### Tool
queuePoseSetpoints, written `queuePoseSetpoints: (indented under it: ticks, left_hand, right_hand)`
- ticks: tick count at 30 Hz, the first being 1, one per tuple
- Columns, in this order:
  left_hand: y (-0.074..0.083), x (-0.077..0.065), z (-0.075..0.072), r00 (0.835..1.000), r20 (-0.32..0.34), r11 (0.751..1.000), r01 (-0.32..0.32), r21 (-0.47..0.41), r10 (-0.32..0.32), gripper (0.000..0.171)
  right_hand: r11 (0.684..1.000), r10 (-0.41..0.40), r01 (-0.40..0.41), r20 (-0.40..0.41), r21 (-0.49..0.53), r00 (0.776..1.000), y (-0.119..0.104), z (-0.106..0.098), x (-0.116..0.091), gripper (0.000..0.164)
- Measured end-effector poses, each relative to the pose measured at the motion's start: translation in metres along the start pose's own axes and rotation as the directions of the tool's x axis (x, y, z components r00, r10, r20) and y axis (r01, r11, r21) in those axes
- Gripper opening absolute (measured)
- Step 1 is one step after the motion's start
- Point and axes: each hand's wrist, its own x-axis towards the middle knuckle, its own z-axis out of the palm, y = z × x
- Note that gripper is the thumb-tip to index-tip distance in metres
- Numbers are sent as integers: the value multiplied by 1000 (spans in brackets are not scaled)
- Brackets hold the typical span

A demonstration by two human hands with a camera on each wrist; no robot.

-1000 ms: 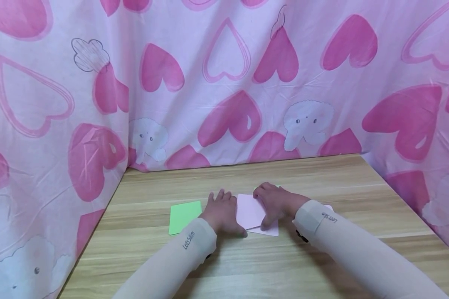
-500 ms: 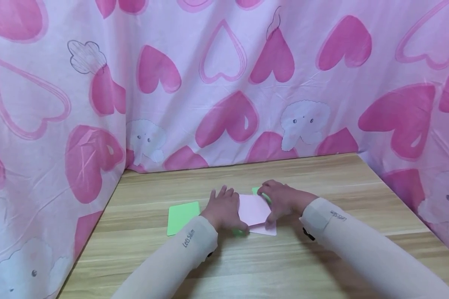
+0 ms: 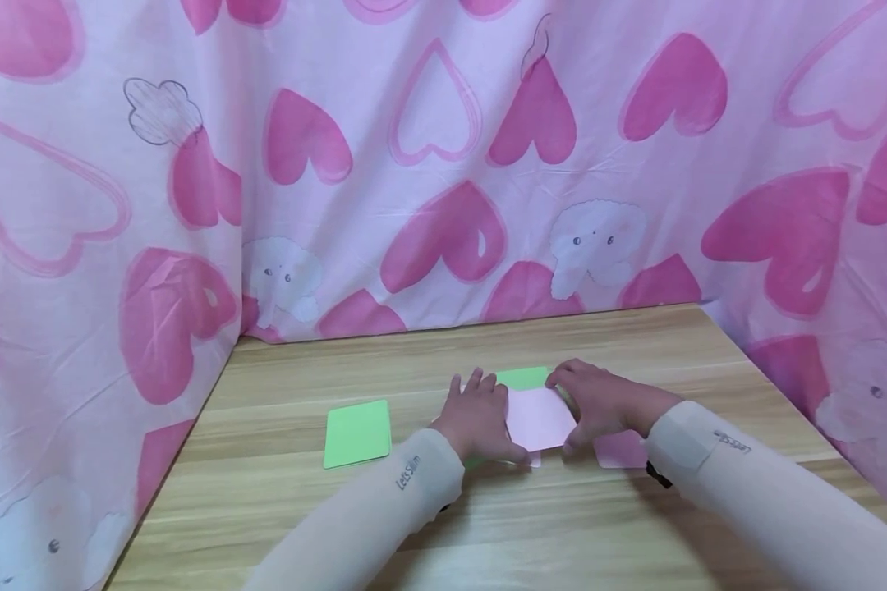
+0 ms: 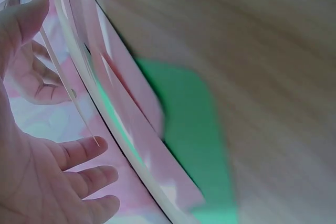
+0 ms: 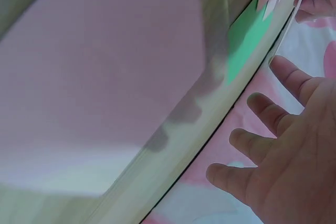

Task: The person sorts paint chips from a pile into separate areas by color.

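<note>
Between left hand [image 3: 476,419] and right hand [image 3: 599,400], spread and gripping its edges, hangs a pink card [image 3: 538,420].

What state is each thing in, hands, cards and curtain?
Left hand, gripping the raised pink card.
Right hand, gripping the same card.
Raised pink card, off the table.
Lower pink cards, partly covering a green card.
Left green card, flat.
Rear green card, partly hidden.
Right pink card, partly hidden.
Curtain, hanging, creased.

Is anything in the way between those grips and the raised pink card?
Nothing visible is: the left grip and right grip already hold the raised pink card by its edges.
</note>
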Motion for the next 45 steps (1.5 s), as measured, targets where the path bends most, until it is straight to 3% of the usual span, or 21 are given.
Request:
queuePoseSetpoints:
  ticks: [12,22,35,40,45]
  left_hand:
    - [57,31,10,998,1,995,-66,70,66,104]
    - [97,42,11,996,-10,993,-82,90,83,99]
    - [114,49,12,998,7,984,-64,169,63,97]
    - [115,47,8,998,14,979,-57,195,56,100]
    - [111,46,3,998,13,984,-62,167,60,102]
  right_hand:
    - [995,101,-102,-61,-7,993,45,1,-47,102]
    - [989,135,-140,-94,-48,986,74,10,-75,100]
    - [986,156,-161,-94,-44,983,84,11,-82,95]
    - [984,168,-172,-85,-39,982,83,10,-82,97]
    - [983,179,-182,-73,-32,981,80,8,-82,98]
